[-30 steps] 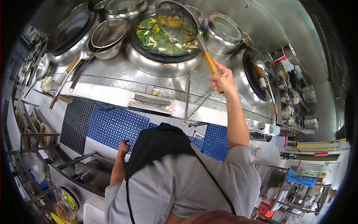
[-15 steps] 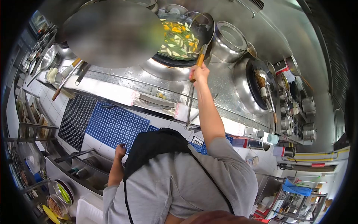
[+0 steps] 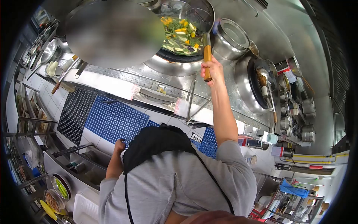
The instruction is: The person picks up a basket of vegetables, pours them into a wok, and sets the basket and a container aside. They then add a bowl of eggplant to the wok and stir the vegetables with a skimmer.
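Observation:
My right hand (image 3: 212,69) is raised over the stove and closed around the wooden handle (image 3: 207,52) of a round wire skimmer (image 3: 198,13). The skimmer's bowl hangs over the far right side of a wok (image 3: 175,59) holding green, yellow and white cut vegetables (image 3: 179,35). My left hand (image 3: 119,145) hangs low at my side beside the black apron, fingers curled with nothing seen in them, above the blue floor mat. A blurred patch hides the stove's upper left.
A lidded steel pot (image 3: 231,37) stands right of the wok. Beyond it sit a second wok with a bamboo brush (image 3: 261,80) and several steel containers (image 3: 302,108). Ladles (image 3: 65,76) lie at left. Blue (image 3: 115,119) and black (image 3: 76,114) mats cover the floor. Ingredient bowls (image 3: 59,186) sit lower left.
My right hand has shifted a little right with the handle, and the skimmer's bowl has swung to the wok's far right. My left hand has stayed at my side.

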A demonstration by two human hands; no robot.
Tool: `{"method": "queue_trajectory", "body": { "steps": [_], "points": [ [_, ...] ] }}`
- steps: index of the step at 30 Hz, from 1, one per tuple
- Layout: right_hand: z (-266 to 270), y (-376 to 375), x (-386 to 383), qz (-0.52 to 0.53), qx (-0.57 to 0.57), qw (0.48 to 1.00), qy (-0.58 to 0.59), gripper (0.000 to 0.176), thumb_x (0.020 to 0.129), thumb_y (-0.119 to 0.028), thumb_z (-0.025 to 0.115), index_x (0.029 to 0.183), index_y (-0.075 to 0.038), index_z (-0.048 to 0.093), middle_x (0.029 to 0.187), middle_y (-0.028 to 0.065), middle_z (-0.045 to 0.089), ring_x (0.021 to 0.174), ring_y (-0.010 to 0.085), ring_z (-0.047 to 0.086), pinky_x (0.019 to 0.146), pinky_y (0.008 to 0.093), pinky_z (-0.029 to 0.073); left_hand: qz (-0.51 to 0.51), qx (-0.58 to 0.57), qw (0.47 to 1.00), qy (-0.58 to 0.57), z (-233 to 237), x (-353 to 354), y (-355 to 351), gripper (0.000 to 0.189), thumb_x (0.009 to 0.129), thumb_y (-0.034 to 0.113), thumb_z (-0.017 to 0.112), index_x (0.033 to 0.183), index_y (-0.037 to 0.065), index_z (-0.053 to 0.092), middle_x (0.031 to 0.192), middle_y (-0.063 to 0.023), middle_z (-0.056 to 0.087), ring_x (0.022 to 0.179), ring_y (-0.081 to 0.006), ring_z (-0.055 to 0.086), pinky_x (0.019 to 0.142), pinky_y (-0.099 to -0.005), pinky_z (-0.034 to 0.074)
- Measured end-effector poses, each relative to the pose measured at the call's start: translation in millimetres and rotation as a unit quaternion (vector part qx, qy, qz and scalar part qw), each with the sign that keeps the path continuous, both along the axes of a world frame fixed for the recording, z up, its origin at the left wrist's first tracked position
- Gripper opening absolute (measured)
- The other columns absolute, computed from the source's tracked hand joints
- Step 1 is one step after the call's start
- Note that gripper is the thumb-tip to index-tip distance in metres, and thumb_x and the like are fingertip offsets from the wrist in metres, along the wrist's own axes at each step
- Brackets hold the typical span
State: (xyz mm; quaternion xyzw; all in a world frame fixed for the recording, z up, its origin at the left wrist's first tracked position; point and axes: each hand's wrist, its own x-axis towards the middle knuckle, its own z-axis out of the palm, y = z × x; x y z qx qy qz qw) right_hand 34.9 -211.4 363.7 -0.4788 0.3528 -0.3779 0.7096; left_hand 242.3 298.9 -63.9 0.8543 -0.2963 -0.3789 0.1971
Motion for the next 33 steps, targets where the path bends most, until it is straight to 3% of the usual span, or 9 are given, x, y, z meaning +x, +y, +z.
{"method": "queue_trajectory", "body": {
  "steps": [6,12,15,18,21,24,27,30,33],
  "points": [
    [31,16,-9,-0.017,-0.143,0.978,0.151,0.076,0.077,0.009,0.055,0.149,-0.008,0.038,0.062,0.0029,0.056,0.041,0.0114,0.049,0.035,0.0277,0.038,0.048,0.019,0.997,0.054,13,2,-37,0.047,0.072,0.009,0.051,0.115,-0.001,0.067,0.115,-0.0259,0.066,0.113,-0.0385,0.062,0.099,-0.0405,0.047],
    [3,-52,-19,-0.067,-0.194,0.959,0.198,0.078,0.076,0.004,0.057,0.150,-0.006,0.035,0.057,0.0028,0.054,0.039,0.0117,0.048,0.034,0.0283,0.037,0.061,0.004,0.998,0.031,31,-11,-41,0.040,0.076,0.010,0.058,0.113,0.000,0.069,0.115,-0.0241,0.067,0.112,-0.0380,0.062,0.098,-0.0408,0.048],
    [-10,-84,-19,-0.082,-0.186,0.951,0.231,0.079,0.077,0.003,0.057,0.151,-0.007,0.034,0.057,0.0035,0.054,0.038,0.0126,0.048,0.034,0.0290,0.037,0.061,-0.016,0.998,0.002,0,-21,-12,0.039,0.077,0.011,0.060,0.113,0.000,0.069,0.114,-0.0236,0.067,0.112,-0.0380,0.062,0.097,-0.0407,0.049],
    [-29,-116,-17,-0.075,-0.173,0.959,0.211,0.068,0.076,0.004,0.056,0.143,-0.007,0.047,0.055,0.0033,0.053,0.038,0.0131,0.048,0.033,0.0294,0.038,0.086,0.015,0.995,0.043,-12,-28,23,0.041,0.074,0.008,0.060,0.113,0.000,0.069,0.112,-0.0245,0.067,0.110,-0.0384,0.063,0.096,-0.0408,0.049],
    [-42,-136,-14,0.009,-0.082,0.979,0.187,0.050,0.076,0.004,0.057,0.125,-0.006,0.056,0.058,0.0055,0.053,0.040,0.0138,0.049,0.034,0.0294,0.040,0.146,0.023,0.989,0.029,-11,-39,50,0.043,0.072,0.006,0.059,0.113,-0.001,0.069,0.110,-0.0256,0.068,0.108,-0.0388,0.064,0.095,-0.0417,0.050],
    [-60,-147,-12,0.115,0.069,0.987,0.087,0.036,0.078,0.003,0.057,0.113,-0.007,0.053,0.067,0.0088,0.056,0.046,0.0144,0.051,0.037,0.0281,0.043,0.129,0.072,0.989,-0.016,35,-48,41,0.046,0.070,0.004,0.057,0.115,-0.001,0.068,0.109,-0.0265,0.068,0.106,-0.0386,0.065,0.092,-0.0413,0.051],
    [-67,-155,-22,0.175,0.227,0.957,-0.042,0.037,0.081,0.001,0.056,0.116,-0.006,0.048,0.076,0.0117,0.057,0.051,0.0149,0.052,0.039,0.0265,0.045,0.150,0.064,0.986,0.017,48,-52,31,0.049,0.069,0.002,0.058,0.117,0.001,0.067,0.107,-0.0269,0.068,0.104,-0.0379,0.066,0.091,-0.0403,0.052],
    [-64,-149,-32,0.204,0.271,0.936,-0.095,0.036,0.083,0.000,0.056,0.117,-0.006,0.046,0.080,0.0129,0.055,0.055,0.0142,0.052,0.040,0.0250,0.044,0.154,0.055,0.986,0.028,27,-47,20,0.047,0.071,0.003,0.058,0.116,0.000,0.068,0.109,-0.0266,0.068,0.104,-0.0379,0.066,0.091,-0.0408,0.051],
    [-45,-125,-45,0.192,0.201,0.956,-0.090,0.040,0.081,0.001,0.057,0.119,-0.006,0.046,0.077,0.0121,0.057,0.052,0.0147,0.052,0.040,0.0262,0.045,0.133,0.052,0.990,0.020,36,-38,-15,0.046,0.072,0.003,0.057,0.116,0.001,0.068,0.111,-0.0257,0.067,0.106,-0.0379,0.065,0.094,-0.0409,0.050]
  ]
}}
